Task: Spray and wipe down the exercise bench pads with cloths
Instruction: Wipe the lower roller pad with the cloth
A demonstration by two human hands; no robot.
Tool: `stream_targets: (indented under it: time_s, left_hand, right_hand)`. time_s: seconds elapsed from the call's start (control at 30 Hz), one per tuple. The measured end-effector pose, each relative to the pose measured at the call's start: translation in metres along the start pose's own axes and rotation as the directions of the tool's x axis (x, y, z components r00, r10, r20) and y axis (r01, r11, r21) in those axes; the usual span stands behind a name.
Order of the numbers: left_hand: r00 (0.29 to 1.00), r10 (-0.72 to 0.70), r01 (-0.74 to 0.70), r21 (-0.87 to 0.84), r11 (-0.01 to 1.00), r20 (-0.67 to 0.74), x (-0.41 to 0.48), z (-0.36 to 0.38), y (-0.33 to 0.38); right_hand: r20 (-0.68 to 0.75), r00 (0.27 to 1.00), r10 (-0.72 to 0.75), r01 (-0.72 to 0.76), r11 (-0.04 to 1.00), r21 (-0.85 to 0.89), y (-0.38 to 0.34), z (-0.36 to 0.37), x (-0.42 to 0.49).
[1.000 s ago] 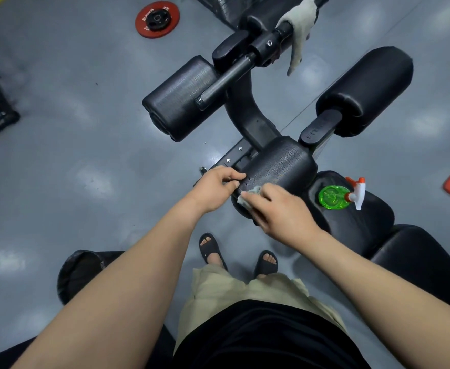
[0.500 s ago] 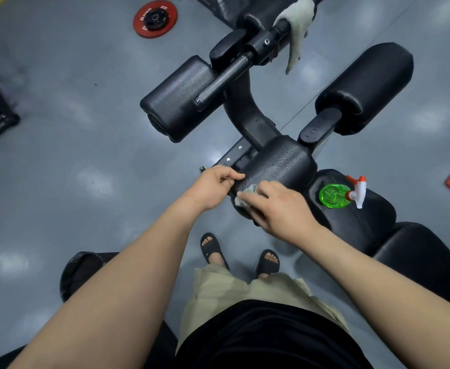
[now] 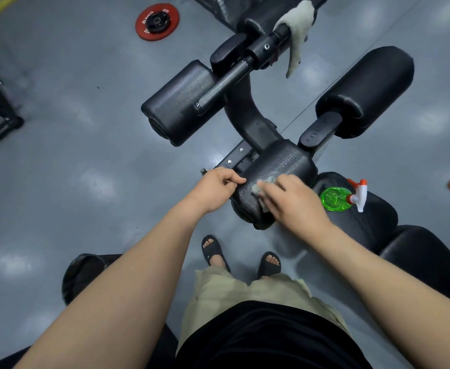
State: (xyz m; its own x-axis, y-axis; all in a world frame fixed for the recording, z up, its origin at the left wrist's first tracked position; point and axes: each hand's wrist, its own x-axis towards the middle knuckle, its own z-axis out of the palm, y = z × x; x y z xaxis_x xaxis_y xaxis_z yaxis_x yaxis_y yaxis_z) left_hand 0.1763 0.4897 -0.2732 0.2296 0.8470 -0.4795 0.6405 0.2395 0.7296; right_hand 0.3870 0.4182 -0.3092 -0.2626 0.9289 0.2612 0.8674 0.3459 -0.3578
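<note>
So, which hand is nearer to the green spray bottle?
Right. The right hand presses the cloth on the roller pad, close beside the green spray bottle. The left hand holds the pad's other end, farther from the bottle.

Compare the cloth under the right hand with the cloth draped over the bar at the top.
The cloth in use is bunched small, mostly hidden under the right hand, and pressed on the near roller pad. The draped cloth hangs loose and untouched from the bar. The cloth in use looks greyish green, while the draped cloth looks paler, off-white. Both are soft rags on the same bench.
</note>
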Motion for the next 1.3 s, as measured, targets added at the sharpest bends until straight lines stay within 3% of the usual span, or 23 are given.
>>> stream_targets:
  time_s: [0.13, 0.2, 0.3, 0.4, 0.5, 0.6, 0.73, 0.8, 0.9, 0.97, 1.13, 1.3]
  left_hand:
    - [1.000, -0.023, 0.023, -0.010, 1.000, 0.010, 0.003, 0.001, 0.000]
    - [1.000, -0.023, 0.023, 0.002, 1.000, 0.007, 0.005, 0.003, 0.000]
    - [1.000, -0.021, 0.021, -0.005, 1.000, -0.006, 0.007, 0.006, -0.002]
    - [1.000, -0.022, 0.022, -0.009, 1.000, -0.017, 0.009, 0.006, -0.002]
    - [1.000, -0.025, 0.025, 0.007, 1.000, -0.010, 0.010, 0.004, 0.000]
    - [0.999, -0.035, 0.035, 0.026, 0.999, -0.001, 0.010, 0.004, 0.001]
    - [0.999, -0.035, 0.035, 0.004, 0.999, -0.001, 0.010, 0.005, -0.001]
    - [0.999, -0.039, 0.039, 0.002, 0.999, 0.002, 0.009, 0.006, -0.002]
    - [1.000, -0.016, 0.016, -0.011, 1.000, -0.008, 0.007, 0.008, -0.002]
    - [1.000, 0.013, -0.013, 0.009, 1.000, -0.008, 0.006, 0.009, -0.002]
    - [0.999, 0.051, -0.050, 0.088, 0.995, -0.010, 0.001, 0.011, -0.003]
    - [0.995, 0.094, -0.090, 0.156, 0.984, -0.020, -0.001, 0.014, -0.005]
  right_hand:
    - [-0.056, 0.951, 0.303, -0.304, 0.952, -0.014, 0.034, -0.014, 0.021]
    - [-0.079, 0.933, 0.351, -0.352, 0.936, 0.001, 0.033, -0.015, 0.025]
    - [-0.045, 0.958, 0.285, -0.283, 0.958, 0.037, 0.011, -0.007, 0.012]
    - [0.035, 0.996, 0.088, -0.090, 0.994, 0.065, -0.004, 0.000, -0.011]
    - [0.020, 1.000, 0.012, -0.012, 1.000, -0.012, 0.012, -0.004, -0.010]
    - [-0.052, 0.980, 0.192, -0.196, 0.977, -0.089, 0.037, -0.010, 0.006]
    - [-0.069, 0.904, 0.423, -0.425, 0.905, -0.027, 0.046, -0.016, 0.024]
    - [-0.079, 0.916, 0.393, -0.392, 0.919, 0.028, 0.033, -0.013, 0.022]
    - [-0.034, 0.979, 0.203, -0.201, 0.978, 0.056, 0.017, -0.005, 0.004]
    - [-0.024, 0.988, 0.152, -0.151, 0.988, 0.033, 0.026, -0.004, -0.001]
    - [-0.081, 0.918, 0.389, -0.379, 0.919, 0.110, 0.052, -0.015, 0.023]
    - [-0.018, 0.879, 0.476, -0.471, 0.874, 0.121, 0.064, -0.018, 0.040]
